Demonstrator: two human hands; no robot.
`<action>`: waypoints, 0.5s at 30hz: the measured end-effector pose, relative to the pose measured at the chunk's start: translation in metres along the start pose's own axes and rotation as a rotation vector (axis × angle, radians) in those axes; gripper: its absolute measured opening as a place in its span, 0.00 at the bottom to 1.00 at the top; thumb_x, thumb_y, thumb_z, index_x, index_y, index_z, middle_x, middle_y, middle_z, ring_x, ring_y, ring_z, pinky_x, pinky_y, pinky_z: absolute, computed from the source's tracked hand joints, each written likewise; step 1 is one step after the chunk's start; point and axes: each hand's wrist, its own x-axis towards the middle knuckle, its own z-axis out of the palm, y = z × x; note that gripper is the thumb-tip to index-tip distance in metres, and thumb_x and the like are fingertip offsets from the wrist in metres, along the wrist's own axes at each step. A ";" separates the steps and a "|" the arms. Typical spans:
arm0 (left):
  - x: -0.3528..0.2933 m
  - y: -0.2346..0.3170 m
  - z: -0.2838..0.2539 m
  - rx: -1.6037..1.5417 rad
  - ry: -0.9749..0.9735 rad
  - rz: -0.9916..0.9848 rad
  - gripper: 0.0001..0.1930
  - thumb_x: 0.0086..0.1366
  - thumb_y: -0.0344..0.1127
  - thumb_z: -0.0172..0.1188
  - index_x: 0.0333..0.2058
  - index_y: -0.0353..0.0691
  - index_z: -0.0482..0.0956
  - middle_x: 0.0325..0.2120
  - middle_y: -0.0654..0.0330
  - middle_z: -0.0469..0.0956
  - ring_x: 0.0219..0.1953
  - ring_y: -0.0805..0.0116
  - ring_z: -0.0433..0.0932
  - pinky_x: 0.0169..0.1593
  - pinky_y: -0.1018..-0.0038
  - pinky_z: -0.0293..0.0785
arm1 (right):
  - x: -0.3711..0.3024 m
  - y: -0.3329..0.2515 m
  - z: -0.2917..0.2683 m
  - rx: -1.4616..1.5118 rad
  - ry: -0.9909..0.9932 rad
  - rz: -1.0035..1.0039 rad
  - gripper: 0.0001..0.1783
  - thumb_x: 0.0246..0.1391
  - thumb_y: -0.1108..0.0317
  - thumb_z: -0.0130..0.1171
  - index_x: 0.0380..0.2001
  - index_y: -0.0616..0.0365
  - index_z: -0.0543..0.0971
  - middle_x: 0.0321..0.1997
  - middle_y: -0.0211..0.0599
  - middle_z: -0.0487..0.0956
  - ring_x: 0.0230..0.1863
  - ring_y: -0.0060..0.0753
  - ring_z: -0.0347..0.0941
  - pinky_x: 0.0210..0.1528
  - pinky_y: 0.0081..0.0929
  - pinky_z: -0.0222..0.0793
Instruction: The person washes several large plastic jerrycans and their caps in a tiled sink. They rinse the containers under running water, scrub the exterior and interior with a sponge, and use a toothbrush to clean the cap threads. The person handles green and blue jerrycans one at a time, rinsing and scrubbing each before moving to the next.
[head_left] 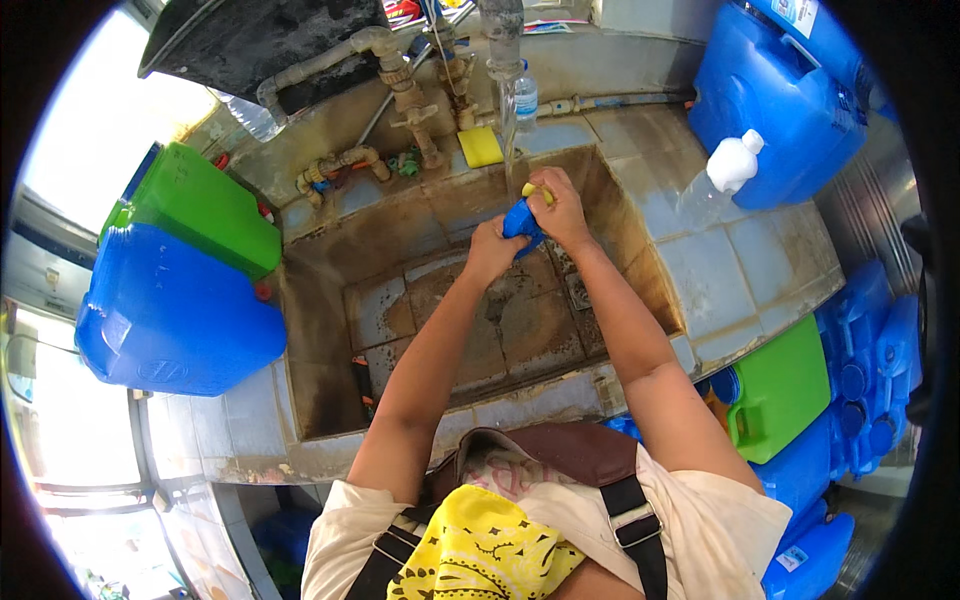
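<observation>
One sink (640,270); left of it, one blue jerrycan (180,310) and one green jerrycan (210,215); right, one white-topped bottle (732,168). Over it, left hand (493,250) and right hand (564,212), close together, grip one blue object (519,219); behind it, one yellow sponge (481,147); in the right hand, one yellow scrap (530,189).

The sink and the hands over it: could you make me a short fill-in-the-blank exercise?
1. The left hand grips an object coloured ____.
2. From the vertical pipe, ____ falls toward the sink.
3. The white-capped bottle stands to the sink's ____.

Missing words: blue; water; right.
</observation>
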 end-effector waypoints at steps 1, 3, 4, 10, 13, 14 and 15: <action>0.000 0.002 0.002 0.007 -0.007 -0.011 0.11 0.53 0.32 0.66 0.36 0.38 0.82 0.28 0.64 0.82 0.31 0.76 0.77 0.38 0.74 0.73 | 0.001 0.001 -0.002 -0.003 -0.041 -0.067 0.12 0.44 0.70 0.58 0.34 0.62 0.77 0.43 0.49 0.75 0.47 0.53 0.73 0.53 0.39 0.69; 0.004 0.005 0.004 -0.006 0.037 0.045 0.11 0.53 0.30 0.65 0.37 0.37 0.82 0.29 0.64 0.82 0.32 0.77 0.76 0.38 0.75 0.73 | 0.005 0.002 -0.006 -0.200 -0.172 -0.382 0.11 0.44 0.71 0.57 0.34 0.62 0.77 0.44 0.48 0.75 0.46 0.51 0.73 0.51 0.37 0.70; 0.005 0.006 0.005 -0.004 -0.002 0.016 0.11 0.53 0.29 0.65 0.37 0.36 0.81 0.29 0.64 0.82 0.31 0.76 0.76 0.38 0.75 0.73 | 0.007 0.003 -0.008 -0.102 -0.105 -0.193 0.12 0.44 0.70 0.57 0.34 0.62 0.77 0.44 0.48 0.75 0.47 0.52 0.73 0.52 0.39 0.70; 0.011 0.010 -0.001 0.109 0.049 0.026 0.10 0.53 0.30 0.64 0.35 0.36 0.81 0.30 0.59 0.82 0.32 0.71 0.78 0.38 0.71 0.72 | 0.010 0.003 0.001 -0.163 -0.168 -0.253 0.10 0.45 0.69 0.58 0.32 0.61 0.78 0.45 0.50 0.76 0.48 0.57 0.73 0.51 0.40 0.70; 0.009 0.016 -0.006 0.154 0.038 -0.104 0.12 0.53 0.27 0.63 0.38 0.35 0.81 0.29 0.65 0.81 0.30 0.75 0.75 0.38 0.75 0.72 | 0.011 0.005 0.010 -0.009 -0.102 -0.087 0.10 0.45 0.69 0.57 0.33 0.62 0.78 0.45 0.52 0.76 0.49 0.56 0.73 0.52 0.42 0.69; 0.008 0.018 -0.008 0.074 0.043 -0.057 0.12 0.53 0.28 0.63 0.38 0.35 0.81 0.29 0.65 0.81 0.30 0.76 0.75 0.37 0.75 0.71 | 0.012 0.006 0.013 0.099 -0.037 0.016 0.11 0.45 0.68 0.57 0.33 0.62 0.78 0.45 0.52 0.76 0.49 0.56 0.73 0.53 0.43 0.68; 0.008 0.020 -0.010 -0.002 0.007 -0.044 0.11 0.53 0.28 0.63 0.37 0.34 0.81 0.29 0.65 0.81 0.30 0.76 0.74 0.37 0.75 0.71 | 0.013 0.008 0.016 0.089 -0.050 0.026 0.11 0.45 0.68 0.57 0.33 0.62 0.78 0.45 0.52 0.76 0.49 0.56 0.73 0.53 0.42 0.68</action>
